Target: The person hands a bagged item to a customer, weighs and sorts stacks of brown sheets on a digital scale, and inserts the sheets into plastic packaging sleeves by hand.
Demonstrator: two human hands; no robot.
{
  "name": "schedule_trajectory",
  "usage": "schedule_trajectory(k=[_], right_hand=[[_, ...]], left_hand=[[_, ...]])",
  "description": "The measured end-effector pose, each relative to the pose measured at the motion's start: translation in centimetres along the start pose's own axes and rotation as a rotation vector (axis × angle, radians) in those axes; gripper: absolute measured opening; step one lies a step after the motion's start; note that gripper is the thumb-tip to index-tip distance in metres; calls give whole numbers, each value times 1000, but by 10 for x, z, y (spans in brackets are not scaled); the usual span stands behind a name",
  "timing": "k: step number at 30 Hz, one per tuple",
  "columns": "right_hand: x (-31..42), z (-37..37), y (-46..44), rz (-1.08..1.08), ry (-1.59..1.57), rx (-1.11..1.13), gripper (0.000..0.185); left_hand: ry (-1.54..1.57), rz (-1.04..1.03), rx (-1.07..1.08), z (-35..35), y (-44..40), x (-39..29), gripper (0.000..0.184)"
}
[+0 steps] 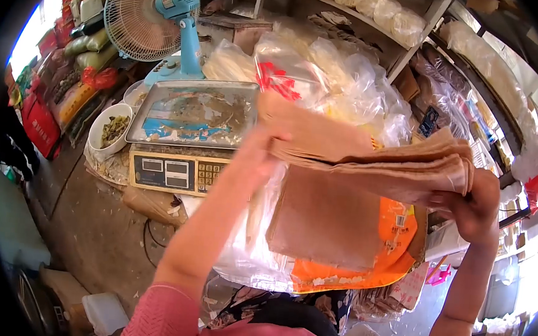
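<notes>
A floppy stack of thin brown sheets [406, 162], paper-like or cloth-like, is raised between my two hands. My left hand [263, 147], somewhat blurred, pinches its left edge in front of the weighing scale. At the other end my right hand [473, 207] has its fingers closed under and around the folded right edge. Below the stack lies a flat brown sheet or pile of sheets [328, 219], resting on an orange printed bag [401, 240] and clear plastic. Whether one sheet or several lie there I cannot tell.
A scale [191, 119] with a worn metal pan stands left of my left hand. Behind it is a blue fan [182, 31]. A white bowl [111, 129] of greenish pieces sits beside the scale. Clear plastic bags [350, 80] are heaped behind; a person's dark-clothed legs [13, 128] show far left.
</notes>
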State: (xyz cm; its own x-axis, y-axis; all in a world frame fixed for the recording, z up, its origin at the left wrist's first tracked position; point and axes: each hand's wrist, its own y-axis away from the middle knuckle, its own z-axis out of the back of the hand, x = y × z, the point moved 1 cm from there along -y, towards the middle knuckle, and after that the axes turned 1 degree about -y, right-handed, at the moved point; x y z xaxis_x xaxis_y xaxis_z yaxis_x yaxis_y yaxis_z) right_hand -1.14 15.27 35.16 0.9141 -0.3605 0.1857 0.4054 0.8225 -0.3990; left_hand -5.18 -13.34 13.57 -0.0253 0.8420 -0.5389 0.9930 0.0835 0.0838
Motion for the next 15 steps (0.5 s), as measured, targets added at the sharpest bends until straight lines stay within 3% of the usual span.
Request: schedule_trajectory(k=[3,5,7,10,13,15], right_hand=[[-3,-26,-28,236,-19,-87,31],[-12,-62,-57,230,22,-44,30],[-38,-116,-88,188,3,-96,45],[-76,-207,-131,226,-181,-193,47],[-80,-244,-125,38,-125,-37,42],[-69,-245,-106,-67,-176,34,37]], left_hand=[[-75,-295,86,16,26,-70,52],[-148,-542,35,44,41,-101,55],[-140,-732,-128,80,49,-118,52],[-206,-929,-363,136,57,-128,41],[-674,-461,-692,129,105,-128,28],[-754,-242,-766,125,139,-119,24]])
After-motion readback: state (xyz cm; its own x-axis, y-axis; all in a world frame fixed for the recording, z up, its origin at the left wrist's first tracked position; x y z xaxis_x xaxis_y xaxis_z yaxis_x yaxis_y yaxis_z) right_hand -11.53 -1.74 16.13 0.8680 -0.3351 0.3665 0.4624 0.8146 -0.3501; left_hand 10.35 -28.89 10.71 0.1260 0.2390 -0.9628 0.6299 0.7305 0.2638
